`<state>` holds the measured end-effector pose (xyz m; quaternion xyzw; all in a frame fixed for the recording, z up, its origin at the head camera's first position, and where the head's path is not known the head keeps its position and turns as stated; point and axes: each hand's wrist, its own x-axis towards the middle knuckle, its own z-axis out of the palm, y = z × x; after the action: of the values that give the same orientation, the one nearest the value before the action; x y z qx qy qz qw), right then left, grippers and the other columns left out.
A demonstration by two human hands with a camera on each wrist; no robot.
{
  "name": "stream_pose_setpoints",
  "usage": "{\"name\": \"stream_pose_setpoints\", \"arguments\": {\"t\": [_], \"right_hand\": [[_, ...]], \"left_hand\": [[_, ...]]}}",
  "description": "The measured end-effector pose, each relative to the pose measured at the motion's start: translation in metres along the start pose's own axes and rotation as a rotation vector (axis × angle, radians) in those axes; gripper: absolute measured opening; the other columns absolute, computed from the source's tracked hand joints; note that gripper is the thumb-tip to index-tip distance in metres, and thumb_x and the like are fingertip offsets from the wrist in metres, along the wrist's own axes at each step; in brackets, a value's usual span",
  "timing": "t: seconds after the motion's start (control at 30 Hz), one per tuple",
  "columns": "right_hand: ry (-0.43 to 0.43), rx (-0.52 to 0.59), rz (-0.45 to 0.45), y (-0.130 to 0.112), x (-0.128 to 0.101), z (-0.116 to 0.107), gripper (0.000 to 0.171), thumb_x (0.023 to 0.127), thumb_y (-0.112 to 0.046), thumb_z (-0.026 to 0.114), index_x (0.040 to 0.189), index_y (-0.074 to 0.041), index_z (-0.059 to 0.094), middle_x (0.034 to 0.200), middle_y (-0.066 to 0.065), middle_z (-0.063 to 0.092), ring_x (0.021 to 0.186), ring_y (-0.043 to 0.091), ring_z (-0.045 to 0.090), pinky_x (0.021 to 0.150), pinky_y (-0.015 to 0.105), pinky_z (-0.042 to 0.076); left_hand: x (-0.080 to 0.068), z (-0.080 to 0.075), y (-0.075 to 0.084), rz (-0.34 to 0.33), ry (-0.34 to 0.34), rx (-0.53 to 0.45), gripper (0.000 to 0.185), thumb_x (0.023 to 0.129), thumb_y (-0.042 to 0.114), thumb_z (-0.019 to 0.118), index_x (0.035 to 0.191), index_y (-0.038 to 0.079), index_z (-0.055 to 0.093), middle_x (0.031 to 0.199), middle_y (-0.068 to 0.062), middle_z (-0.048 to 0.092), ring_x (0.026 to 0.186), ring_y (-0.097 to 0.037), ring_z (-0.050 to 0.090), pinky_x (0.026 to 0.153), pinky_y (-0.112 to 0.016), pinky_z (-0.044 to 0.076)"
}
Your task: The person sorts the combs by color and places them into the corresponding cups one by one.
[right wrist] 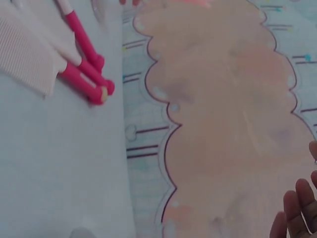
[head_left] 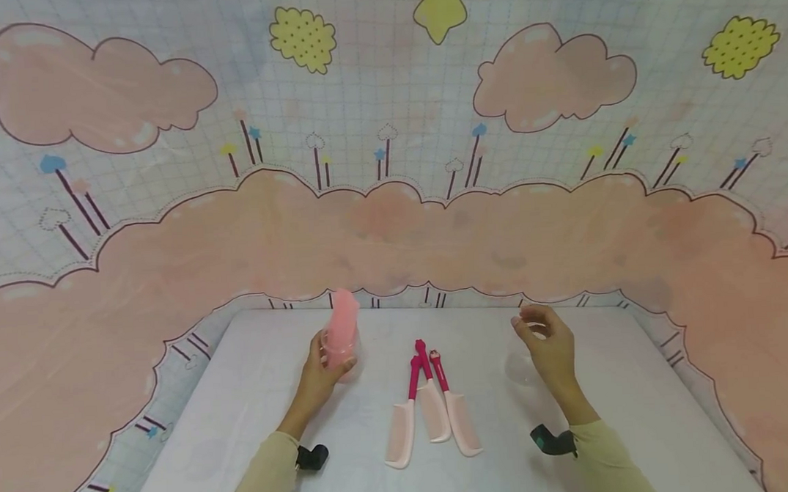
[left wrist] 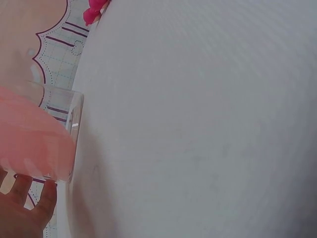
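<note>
My left hand (head_left: 316, 387) grips a clear cup (left wrist: 74, 111) above the left part of the table, its fingers round the side. A soft-looking pink piece (head_left: 343, 313) stands in the cup and sticks out well above the rim. On the right, my right hand (head_left: 552, 345) is raised with fingers loosely bent and nothing visible in them. Just below and left of it is a clear round container (head_left: 520, 369). In the right wrist view only some fingertips (right wrist: 295, 213) of that hand show, at the lower right corner.
Three combs with pale blades and dark pink handles, one of them a left comb (head_left: 400, 435), lie fanned between the hands, handle ends together at the far side. The white table (head_left: 257, 428) ends at a patterned cloth backdrop (head_left: 433, 237).
</note>
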<state>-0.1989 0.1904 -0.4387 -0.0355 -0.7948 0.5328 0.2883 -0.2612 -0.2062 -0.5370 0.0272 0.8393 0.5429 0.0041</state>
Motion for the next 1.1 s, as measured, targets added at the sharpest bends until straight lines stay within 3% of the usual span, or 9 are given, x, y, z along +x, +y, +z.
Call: {"name": "stream_pose_setpoints", "arguments": {"t": [0.1, 0.17, 0.27, 0.4, 0.53, 0.9, 1.1], "right_hand": [[0.04, -0.05, 0.003, 0.005, -0.001, -0.006, 0.027, 0.088, -0.007, 0.072, 0.111, 0.004, 0.064, 0.11, 0.018, 0.067, 0.098, -0.003, 0.054, 0.091, 0.018, 0.045], [0.071, -0.085, 0.002, 0.015, 0.0, -0.011, 0.028, 0.088, -0.01, 0.072, 0.112, 0.002, 0.065, 0.11, 0.009, 0.068, 0.101, -0.007, 0.051, 0.094, 0.017, 0.042], [0.106, -0.121, 0.0, 0.034, 0.003, -0.017, 0.029, 0.088, -0.014, 0.073, 0.113, -0.002, 0.065, 0.113, 0.005, 0.066, 0.105, -0.013, 0.048, 0.098, 0.015, 0.039], [0.098, -0.155, 0.045, 0.043, 0.002, -0.025, 0.036, 0.089, -0.017, 0.073, 0.12, -0.002, 0.061, 0.125, 0.012, 0.062, 0.114, 0.0, 0.049, 0.108, 0.031, 0.041], [0.036, -0.155, 0.122, 0.051, -0.004, -0.033, 0.046, 0.091, -0.021, 0.071, 0.13, -0.003, 0.054, 0.135, 0.012, 0.055, 0.126, 0.019, 0.047, 0.113, 0.041, 0.038], [-0.234, -0.085, 0.273, 0.069, -0.01, -0.04, 0.088, 0.085, -0.026, 0.077, 0.153, -0.009, 0.023, 0.16, 0.018, 0.025, 0.148, 0.04, 0.024, 0.119, 0.056, 0.025], [-0.321, -0.081, 0.292, 0.078, -0.014, -0.035, 0.097, 0.085, -0.027, 0.077, 0.155, -0.009, 0.014, 0.159, 0.022, 0.024, 0.146, 0.044, 0.025, 0.119, 0.058, 0.025]], "left_hand": [[0.0, 0.0, 0.001, -0.003, -0.001, 0.002, 0.093, 0.086, 0.035, 0.076, 0.154, 0.016, 0.015, 0.149, -0.025, 0.04, 0.132, -0.043, 0.047, 0.103, -0.055, 0.048], [0.0, 0.0, 0.002, -0.003, 0.001, 0.0, 0.093, 0.086, 0.034, 0.076, 0.154, 0.016, 0.016, 0.149, -0.025, 0.039, 0.133, -0.043, 0.046, 0.103, -0.055, 0.047], [0.001, -0.001, 0.004, 0.003, 0.004, 0.006, 0.092, 0.086, 0.034, 0.075, 0.154, 0.016, 0.015, 0.149, -0.024, 0.039, 0.132, -0.043, 0.047, 0.104, -0.055, 0.047], [0.001, -0.001, 0.004, 0.013, 0.012, 0.007, 0.092, 0.087, 0.034, 0.075, 0.154, 0.014, 0.016, 0.149, -0.025, 0.04, 0.132, -0.043, 0.047, 0.103, -0.055, 0.047], [0.0, 0.0, 0.002, 0.01, 0.012, -0.003, 0.092, 0.086, 0.033, 0.076, 0.154, 0.014, 0.017, 0.15, -0.025, 0.039, 0.133, -0.044, 0.046, 0.102, -0.055, 0.048], [-0.002, -0.001, 0.003, 0.001, 0.013, 0.024, 0.093, 0.086, 0.036, 0.075, 0.154, 0.013, 0.016, 0.149, -0.026, 0.04, 0.13, -0.044, 0.048, 0.101, -0.055, 0.048], [-0.002, 0.0, 0.003, -0.002, 0.005, 0.017, 0.094, 0.086, 0.035, 0.076, 0.154, 0.012, 0.015, 0.15, -0.026, 0.039, 0.131, -0.045, 0.048, 0.102, -0.056, 0.048]]}}
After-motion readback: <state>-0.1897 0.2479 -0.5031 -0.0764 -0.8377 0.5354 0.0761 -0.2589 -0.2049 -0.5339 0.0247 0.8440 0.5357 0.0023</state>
